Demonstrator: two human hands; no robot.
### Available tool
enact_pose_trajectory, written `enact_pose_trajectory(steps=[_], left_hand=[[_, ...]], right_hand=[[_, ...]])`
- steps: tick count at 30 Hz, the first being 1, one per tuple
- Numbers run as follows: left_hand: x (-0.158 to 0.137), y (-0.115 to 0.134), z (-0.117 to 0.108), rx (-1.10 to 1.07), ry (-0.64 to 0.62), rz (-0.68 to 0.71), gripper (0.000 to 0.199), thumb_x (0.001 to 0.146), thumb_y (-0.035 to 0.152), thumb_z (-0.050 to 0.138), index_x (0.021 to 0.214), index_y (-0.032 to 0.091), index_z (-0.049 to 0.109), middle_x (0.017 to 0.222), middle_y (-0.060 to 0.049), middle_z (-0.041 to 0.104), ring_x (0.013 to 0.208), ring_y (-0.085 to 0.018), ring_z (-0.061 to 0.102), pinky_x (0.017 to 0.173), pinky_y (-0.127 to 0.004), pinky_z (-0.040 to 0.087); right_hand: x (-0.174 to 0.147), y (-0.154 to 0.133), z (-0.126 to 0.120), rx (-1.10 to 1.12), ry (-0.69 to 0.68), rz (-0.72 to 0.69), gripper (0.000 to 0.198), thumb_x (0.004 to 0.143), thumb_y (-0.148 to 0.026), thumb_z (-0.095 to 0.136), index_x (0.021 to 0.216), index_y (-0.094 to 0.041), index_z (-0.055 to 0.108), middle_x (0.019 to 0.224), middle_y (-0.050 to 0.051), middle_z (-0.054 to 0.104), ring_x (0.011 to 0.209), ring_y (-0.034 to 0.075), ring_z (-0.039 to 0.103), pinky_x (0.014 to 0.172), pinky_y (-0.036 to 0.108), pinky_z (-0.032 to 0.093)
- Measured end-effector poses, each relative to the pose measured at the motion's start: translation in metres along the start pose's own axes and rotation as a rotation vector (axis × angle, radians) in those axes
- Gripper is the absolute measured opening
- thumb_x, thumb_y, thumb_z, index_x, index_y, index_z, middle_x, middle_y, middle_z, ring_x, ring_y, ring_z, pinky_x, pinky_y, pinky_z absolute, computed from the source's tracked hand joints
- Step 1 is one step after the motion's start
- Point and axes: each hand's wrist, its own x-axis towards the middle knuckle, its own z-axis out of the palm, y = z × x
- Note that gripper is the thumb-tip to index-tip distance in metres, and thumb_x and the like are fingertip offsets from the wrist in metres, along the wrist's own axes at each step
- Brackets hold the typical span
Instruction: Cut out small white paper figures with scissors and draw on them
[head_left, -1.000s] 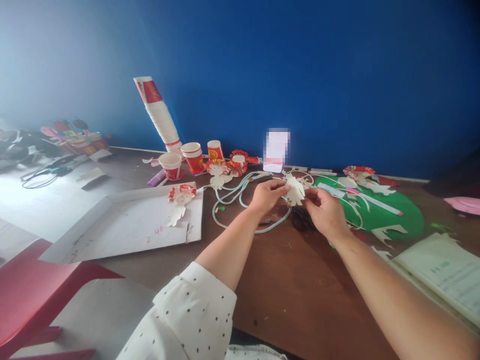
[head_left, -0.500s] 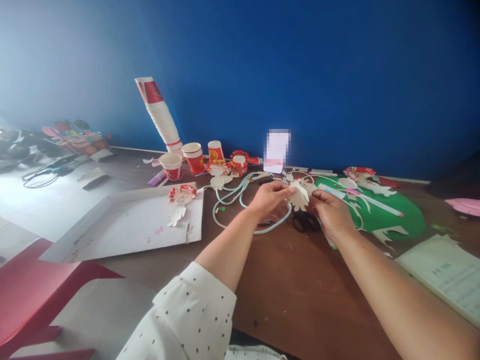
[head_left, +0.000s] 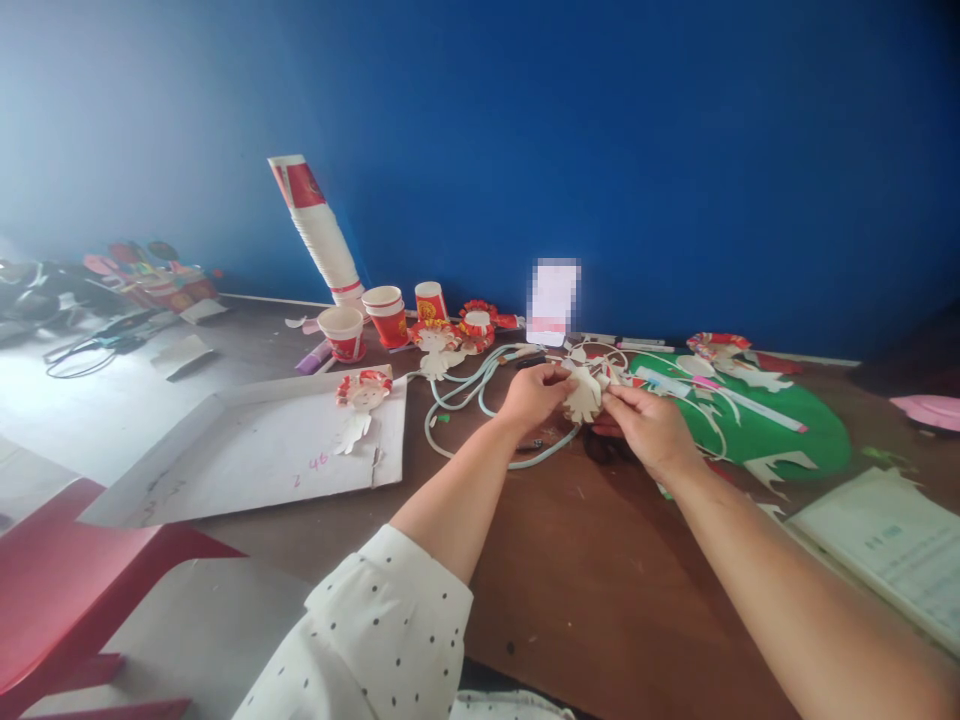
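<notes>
Between my two hands, above the brown table, is a small white paper cutout (head_left: 583,400) with a jagged lower edge. My left hand (head_left: 534,392) pinches its left side between thumb and fingers. On the right side, my right hand (head_left: 646,425) grips the cutout with its fingertips. Dark scissors (head_left: 604,447) lie just beneath, partly hidden by my right hand. Similar paper figures with red frilled tops lie around: one figure (head_left: 365,390) on the white box lid (head_left: 255,440), another figure (head_left: 439,345) beside the cups.
A tall leaning stack of paper cups (head_left: 328,245) and a red cup (head_left: 343,332) stand at the back left. A pale cable (head_left: 450,440) loops left of my hands. A green sheet (head_left: 810,430) with markers lies right; a book (head_left: 892,540) is nearer. A red chair (head_left: 67,590) stands left.
My right hand has shifted left, closer to my left hand. The paper cutout has moved slightly left and down with the hands, and the scissors are more covered.
</notes>
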Motion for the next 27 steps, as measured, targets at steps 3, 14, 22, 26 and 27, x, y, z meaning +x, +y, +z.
enact_pose_trajectory(steps=[3,14,22,26,27], left_hand=[[-0.001,0.000,0.000,0.039,0.008,-0.003,0.026,0.076,0.027,0.066,0.096,0.012,0.070,0.088,-0.006,0.070,0.074,-0.014,0.060,0.071,-0.024,0.045],[0.001,-0.004,0.000,0.099,0.030,-0.005,0.028,0.074,0.031,0.068,0.098,0.015,0.073,0.090,-0.006,0.071,0.079,-0.017,0.062,0.078,-0.027,0.046],[0.001,-0.003,0.002,0.187,0.032,0.059,0.027,0.076,0.031,0.066,0.097,0.015,0.073,0.089,-0.006,0.071,0.079,-0.017,0.062,0.076,-0.027,0.045],[0.010,-0.008,0.008,0.183,0.029,0.058,0.023,0.076,0.031,0.064,0.089,0.014,0.072,0.083,-0.006,0.070,0.074,-0.017,0.061,0.071,-0.027,0.045],[0.013,-0.009,0.010,0.171,0.020,0.052,0.023,0.076,0.031,0.065,0.089,0.013,0.072,0.082,-0.006,0.070,0.073,-0.016,0.061,0.070,-0.027,0.044]], right_hand=[[0.000,0.001,0.000,-0.055,0.013,-0.020,0.029,0.073,-0.044,0.068,0.095,-0.026,0.074,0.077,0.002,0.075,0.064,0.027,0.070,0.064,0.047,0.060],[-0.001,-0.003,-0.001,-0.176,0.022,-0.062,0.028,0.074,-0.042,0.066,0.096,-0.026,0.074,0.069,0.002,0.074,0.055,0.026,0.070,0.056,0.041,0.059],[0.002,-0.002,-0.005,-0.281,0.052,-0.136,0.030,0.078,-0.043,0.059,0.098,-0.025,0.073,0.077,0.004,0.076,0.056,0.027,0.071,0.053,0.040,0.058],[0.007,-0.001,-0.007,-0.335,0.067,-0.192,0.029,0.081,-0.042,0.055,0.097,-0.025,0.073,0.084,0.005,0.076,0.057,0.026,0.071,0.056,0.041,0.059],[0.009,-0.001,-0.007,-0.333,0.080,-0.224,0.029,0.082,-0.043,0.055,0.097,-0.026,0.073,0.086,0.005,0.076,0.058,0.026,0.072,0.056,0.041,0.060]])
